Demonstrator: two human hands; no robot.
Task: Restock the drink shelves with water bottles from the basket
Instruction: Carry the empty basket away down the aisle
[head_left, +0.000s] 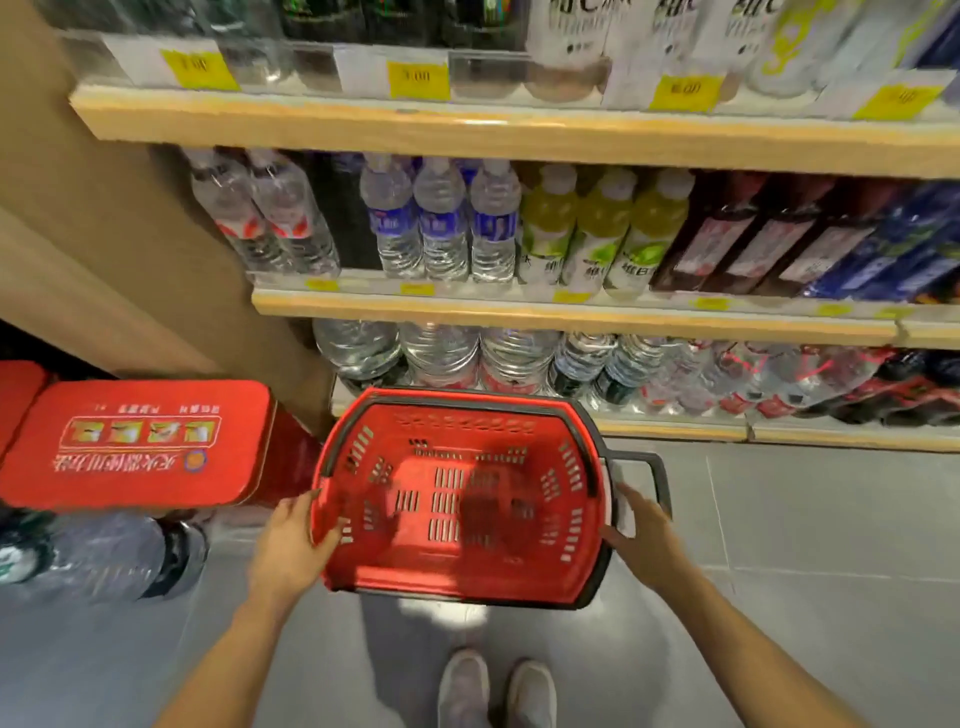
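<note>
Both hands grip the red basket (462, 499): left hand (291, 540) on its left rim, right hand (641, 538) on its right rim. Its blurred inside shows no bottles; water bottles (441, 218) stand upright on the shelf (519, 306) beyond.

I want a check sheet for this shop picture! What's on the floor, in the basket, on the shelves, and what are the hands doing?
Surface: grey tiled floor.
Job's things: red basket shows no bottles inside; water bottles stand on the middle shelf, larger ones below.
Clutter: red carton left of the basket.
Grippers: left hand grips the basket's left rim; right hand holds its right side.
Cables: nothing seen.
Surroundings: yellow price tags, green-label bottles, another person's shoe.
</note>
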